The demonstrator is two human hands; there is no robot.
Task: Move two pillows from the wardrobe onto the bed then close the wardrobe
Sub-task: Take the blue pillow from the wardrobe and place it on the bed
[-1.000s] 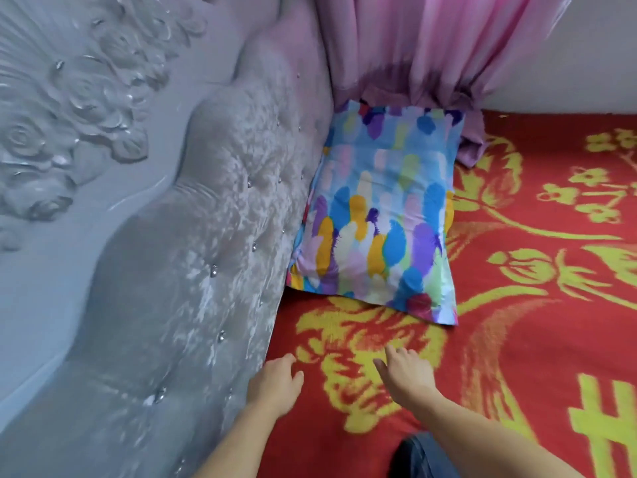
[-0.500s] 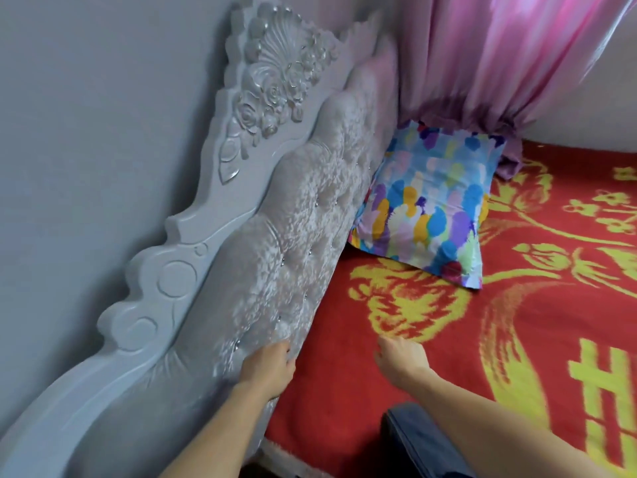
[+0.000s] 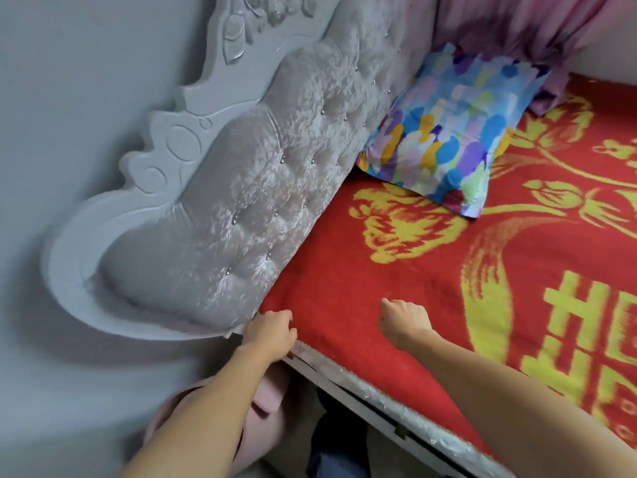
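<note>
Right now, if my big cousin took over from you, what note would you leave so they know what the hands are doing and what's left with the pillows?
Left hand: empty, fingers curled on the corner of the red blanket with yellow patterns, beside the grey tufted velvet headboard.
Right hand: empty, loosely closed, resting on the blanket.
Pillows: one colourful paint-dab patterned pillow lies on the bed, leaning against the headboard under the pink curtain.
Done: one pillow delivered.
Left: no second pillow shows here, so fetch it. The wardrobe is out of view; close it afterwards.
</note>
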